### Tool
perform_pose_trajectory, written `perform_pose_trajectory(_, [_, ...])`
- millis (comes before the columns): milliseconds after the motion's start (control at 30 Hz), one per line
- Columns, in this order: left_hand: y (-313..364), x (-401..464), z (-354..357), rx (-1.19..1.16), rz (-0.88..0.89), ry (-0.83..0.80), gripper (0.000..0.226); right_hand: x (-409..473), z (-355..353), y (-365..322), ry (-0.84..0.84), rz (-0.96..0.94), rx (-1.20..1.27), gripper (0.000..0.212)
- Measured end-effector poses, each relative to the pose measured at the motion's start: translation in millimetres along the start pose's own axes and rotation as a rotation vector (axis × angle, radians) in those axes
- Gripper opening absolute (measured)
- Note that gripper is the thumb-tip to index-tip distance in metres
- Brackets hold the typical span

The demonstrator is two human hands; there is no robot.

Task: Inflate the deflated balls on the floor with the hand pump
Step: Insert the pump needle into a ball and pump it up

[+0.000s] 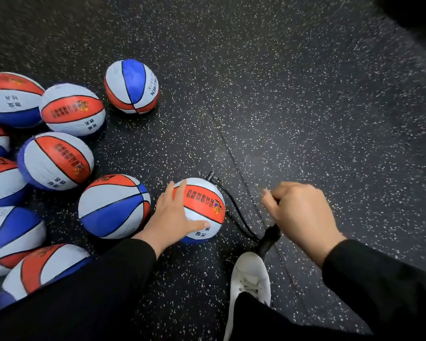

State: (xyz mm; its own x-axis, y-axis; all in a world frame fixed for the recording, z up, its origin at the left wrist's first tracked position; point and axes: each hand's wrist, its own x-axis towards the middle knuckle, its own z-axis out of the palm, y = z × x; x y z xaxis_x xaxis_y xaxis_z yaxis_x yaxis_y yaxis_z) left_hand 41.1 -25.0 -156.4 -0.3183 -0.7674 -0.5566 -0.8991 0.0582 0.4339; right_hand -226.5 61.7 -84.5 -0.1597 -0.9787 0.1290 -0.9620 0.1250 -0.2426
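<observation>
A small red, white and blue ball [207,205] rests on the speckled floor at the centre bottom. My left hand [172,215] lies on its left side, fingers spread over it. A thin black hose [234,207] runs from the top of this ball down to the black hand pump [268,238]. My right hand [300,215] is closed around the pump's handle, which the fist hides. My white shoe [250,281] stands at the pump's foot.
Several more red, white and blue balls lie clustered at the left, the nearest [113,205] just left of my left hand, another [132,86] apart at the top. A seam in the black speckled floor [330,119] runs past the pump.
</observation>
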Motion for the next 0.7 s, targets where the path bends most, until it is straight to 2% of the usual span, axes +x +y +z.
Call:
perform_pose_trajectory(133, [1.1,-3.0,-0.3,0.017,0.011,-0.001,0.135,-66.4,58.9,9.6,-0.071,0.065,-0.029,0.051])
perform_pose_trajectory(300, [-1.3,-3.4,1.1,0.025,-0.002,-0.008,0.134,-88.7,92.5,-6.3,-0.14,-0.038,-0.044,0.047])
perform_pose_trajectory(433, [1.5,1.7,-3.5,0.01,-0.007,-0.012,0.135,-60.7,68.9,8.3,-0.183,0.031,-0.024,0.048])
perform_pose_trajectory(567, [2.8,1.6,-0.3,0.001,-0.017,-0.003,0.134,-10.9,7.2,2.7,-0.021,-0.003,0.017,0.052])
perform_pose_trajectory(700, [3.0,0.0,0.2,0.006,-0.014,0.004,0.134,-12.7,5.3,1.6,-0.041,0.094,-0.023,0.049])
